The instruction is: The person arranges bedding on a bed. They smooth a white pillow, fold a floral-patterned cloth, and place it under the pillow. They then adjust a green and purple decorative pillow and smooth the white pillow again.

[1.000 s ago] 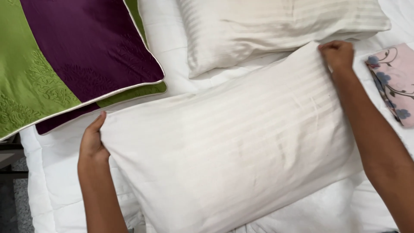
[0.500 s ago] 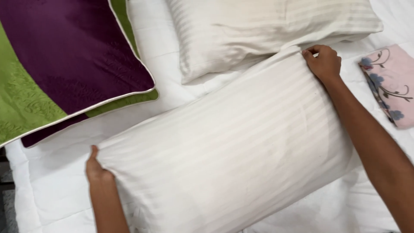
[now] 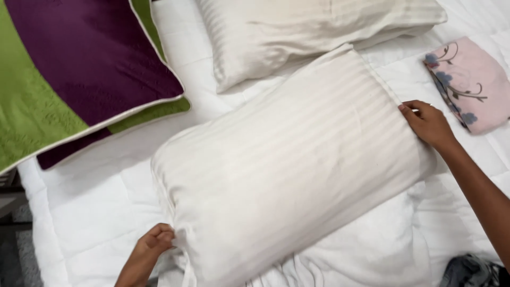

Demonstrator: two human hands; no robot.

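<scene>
Hands (image 3: pixel 428 123) gripping striped white pillow (image 3: pixel 289 172), bed (image 3: pixel 90 212)

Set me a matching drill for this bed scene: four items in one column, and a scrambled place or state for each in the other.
Things:
1. near striped pillow
2. second pillow
3. quilt
4. folded floral cloth

Places or states:
A. purple and green, at the far left
B. pink, beside the right hand
C. gripped at its lower corner by the left hand
D. lying untouched at the top of the white bedding

Pairs: 1-C, 2-D, 3-A, 4-B
</scene>
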